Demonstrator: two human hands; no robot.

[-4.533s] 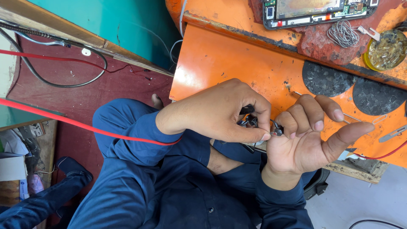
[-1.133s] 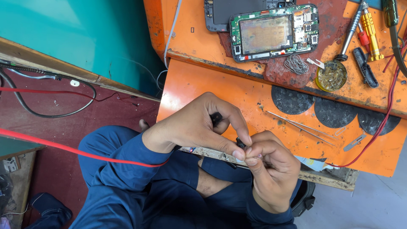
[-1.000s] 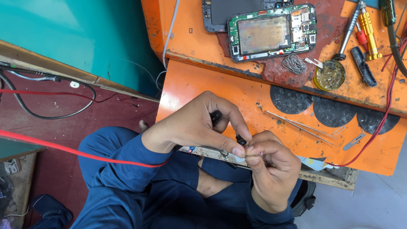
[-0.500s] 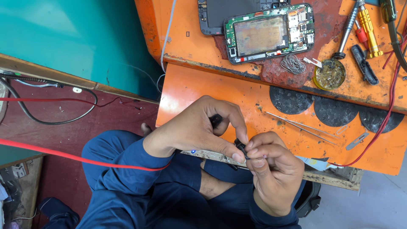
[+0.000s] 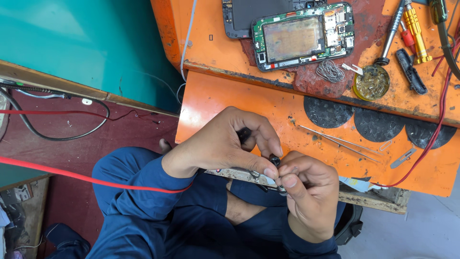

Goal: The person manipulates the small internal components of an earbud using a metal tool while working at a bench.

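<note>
Fingers [image 5: 268, 144] of the left hand [image 5: 215, 146] are curled in close and pinch a small black part [image 5: 274, 159]. The right hand [image 5: 309, 192] comes in from the right, and its thumb and first finger are pressed tight on the same part. So both hands hold it, just off the near edge of the orange bench [image 5: 215, 96], above the lap. A short black stick [image 5: 244, 135] also pokes out from under the left hand's fingers. I cannot tell what it is.

Far left, a grey cable [image 5: 57, 136] bends over the dark red floor. A red wire [image 5: 72, 175] runs across the blue sleeve.

Moving right, an open phone [image 5: 302, 36] lies at the far side of the bench. Its back is off and its green board shows. Just right of it sit a little coil of thin wire [image 5: 329, 71] and a round tin [image 5: 372, 82]. Nearer, thin metal tweezers [image 5: 335, 141] lie flat beside some black round pads [image 5: 326, 111]. Far right, a yellow screwdriver [image 5: 416, 26] rests near the top, and a second red wire [image 5: 433, 134] curves down the bench.

I think the work is about in the middle. The phone is already opened up. The small part is in the hands, well apart from the phone, and the phone is not closed yet.
</note>
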